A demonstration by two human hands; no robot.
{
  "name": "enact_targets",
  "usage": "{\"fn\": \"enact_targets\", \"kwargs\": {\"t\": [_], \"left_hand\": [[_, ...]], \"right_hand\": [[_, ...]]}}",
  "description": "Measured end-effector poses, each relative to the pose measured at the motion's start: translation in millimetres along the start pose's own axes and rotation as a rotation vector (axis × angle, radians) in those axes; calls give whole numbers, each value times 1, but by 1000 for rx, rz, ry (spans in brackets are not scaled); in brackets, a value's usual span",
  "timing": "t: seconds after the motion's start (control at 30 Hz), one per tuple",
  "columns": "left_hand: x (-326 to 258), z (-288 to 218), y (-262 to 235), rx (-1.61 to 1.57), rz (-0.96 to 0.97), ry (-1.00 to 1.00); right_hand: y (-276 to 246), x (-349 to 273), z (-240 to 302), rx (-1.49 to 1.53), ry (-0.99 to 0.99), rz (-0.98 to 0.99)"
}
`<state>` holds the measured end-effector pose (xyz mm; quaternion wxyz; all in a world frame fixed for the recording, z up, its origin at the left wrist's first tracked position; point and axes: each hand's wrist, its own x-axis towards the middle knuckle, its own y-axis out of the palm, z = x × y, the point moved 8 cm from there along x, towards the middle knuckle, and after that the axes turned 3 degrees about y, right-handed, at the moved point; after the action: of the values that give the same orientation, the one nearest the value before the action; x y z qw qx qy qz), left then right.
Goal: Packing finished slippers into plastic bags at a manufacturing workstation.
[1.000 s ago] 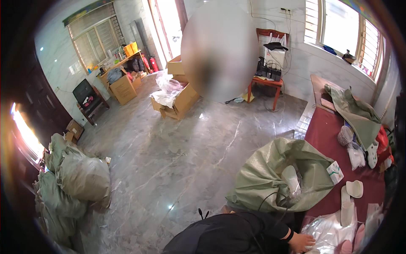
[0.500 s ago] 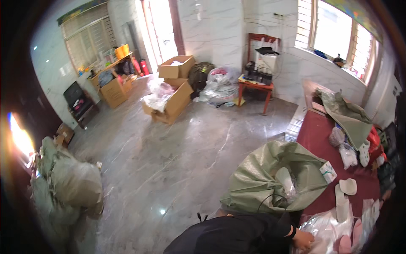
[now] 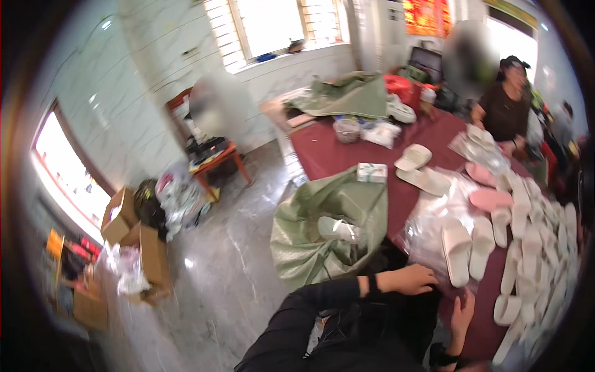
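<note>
My left hand point(image 3: 410, 279) reaches out of a black sleeve and rests at the near edge of a dark red table point(image 3: 334, 152), beside a sheet of clear plastic bags point(image 3: 434, 223). Its fingers are loosely curled and I cannot tell whether they hold anything. My right hand point(image 3: 462, 315) is raised just to its right, fingers apart and nothing in it. A pair of white slippers point(image 3: 468, 251) lies right beyond both hands. Further right, several white slippers point(image 3: 539, 260) and pink slippers point(image 3: 489, 198) cover the table. An open green sack point(image 3: 322, 235) left of my hands has a white slipper point(image 3: 338, 228) in it.
A person in a brown top point(image 3: 505, 108) works at the table's far side, and others stand at the right edge. Another green sack point(image 3: 347, 93) and a small box point(image 3: 372, 172) lie on the table. Cardboard boxes point(image 3: 133, 235) and a small red table point(image 3: 217, 161) stand on the grey floor.
The view has swung from the floor and boxes toward the slipper table. My right hand has come into view; my left hand stays by the plastic bags.
</note>
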<state>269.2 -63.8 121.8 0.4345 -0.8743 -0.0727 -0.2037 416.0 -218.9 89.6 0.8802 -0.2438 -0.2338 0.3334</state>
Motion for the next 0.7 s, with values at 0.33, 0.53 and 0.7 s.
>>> {"fn": "enact_targets", "kwargs": {"t": [0.33,0.53,0.7], "left_hand": [[-55,-46,11,-444,447,-177],[-8,-56,36,-694,724,-531],[67,-49,40,-710,1186,-262]], "right_hand": [[59,33,80,-80,-274,96],[77,50,86,128,-255,335],[40,33,68,194,91,478]]}}
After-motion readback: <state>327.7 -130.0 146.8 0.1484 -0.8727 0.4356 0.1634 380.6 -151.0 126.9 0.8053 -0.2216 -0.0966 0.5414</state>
